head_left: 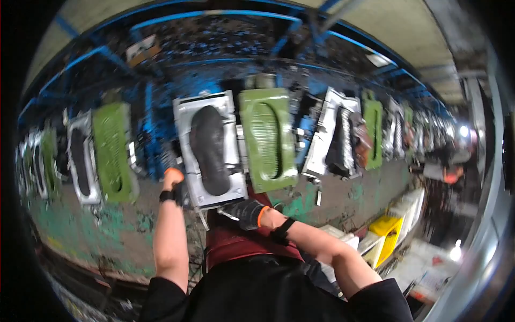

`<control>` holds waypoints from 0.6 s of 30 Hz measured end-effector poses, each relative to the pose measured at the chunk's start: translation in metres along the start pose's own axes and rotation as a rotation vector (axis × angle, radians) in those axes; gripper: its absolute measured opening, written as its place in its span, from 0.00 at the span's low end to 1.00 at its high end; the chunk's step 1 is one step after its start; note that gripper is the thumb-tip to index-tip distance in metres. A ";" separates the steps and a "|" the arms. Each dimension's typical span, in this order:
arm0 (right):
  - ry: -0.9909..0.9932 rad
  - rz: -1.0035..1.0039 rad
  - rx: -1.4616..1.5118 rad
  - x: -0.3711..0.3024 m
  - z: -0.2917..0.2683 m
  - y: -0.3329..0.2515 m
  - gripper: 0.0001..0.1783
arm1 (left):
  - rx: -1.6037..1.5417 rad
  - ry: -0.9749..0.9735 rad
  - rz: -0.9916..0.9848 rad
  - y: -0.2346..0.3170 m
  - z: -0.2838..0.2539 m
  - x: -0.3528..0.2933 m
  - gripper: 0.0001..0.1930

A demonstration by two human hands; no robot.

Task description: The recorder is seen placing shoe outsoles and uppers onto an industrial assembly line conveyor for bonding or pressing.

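Observation:
In front of me a silver metal mould half (185, 161) holds a dark grey shoe sole (208, 150), tilted slightly. My left hand (173, 174), in a dark glove with an orange cuff, is at the mould's left edge; its fingers are blurred and partly hidden. At the mould's near edge is my right hand (244, 213), gloved the same way. Its fingers are curled, with a thin bright metal piece beside them; what they grip is unclear. Close on the right stands a green mould half (268, 139) with a ribbed, sole-shaped hollow.
More moulds line the bench both ways, including a green one (112, 153) and a silver one (83, 158) at left. A blue frame (214, 16) runs behind. A yellow crate (387, 228) stands at right. Farther right, another person's orange-cuffed hand (453, 175) shows.

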State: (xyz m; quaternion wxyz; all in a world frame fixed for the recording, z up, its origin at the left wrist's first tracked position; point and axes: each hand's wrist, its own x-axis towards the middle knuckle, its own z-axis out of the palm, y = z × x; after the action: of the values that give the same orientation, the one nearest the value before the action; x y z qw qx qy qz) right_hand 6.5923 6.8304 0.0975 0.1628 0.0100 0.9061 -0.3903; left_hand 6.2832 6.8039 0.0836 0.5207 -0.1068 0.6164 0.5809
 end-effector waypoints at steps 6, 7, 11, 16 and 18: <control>0.161 0.499 0.229 -0.136 -0.092 0.019 0.35 | 1.084 0.741 0.889 -0.033 0.106 -0.067 0.27; 0.281 0.487 0.273 -0.162 -0.085 0.046 0.33 | 0.949 0.365 1.135 -0.033 0.156 -0.086 0.28; 0.839 0.920 0.217 -0.283 -0.100 0.096 0.22 | 1.118 -0.299 1.417 -0.135 0.340 -0.109 0.11; 1.367 1.239 0.131 -0.400 -0.105 0.197 0.21 | 1.277 -0.718 1.497 -0.235 0.537 -0.150 0.17; 1.368 1.211 0.187 -0.409 -0.120 0.225 0.24 | 1.877 -0.745 1.070 -0.262 0.565 -0.128 0.15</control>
State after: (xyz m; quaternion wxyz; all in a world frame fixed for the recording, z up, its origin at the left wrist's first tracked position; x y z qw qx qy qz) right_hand 6.9775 7.1167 0.1407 -0.2337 0.7251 0.6097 -0.2189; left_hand 6.8249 7.1315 0.1459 0.2313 0.7795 0.5811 0.0340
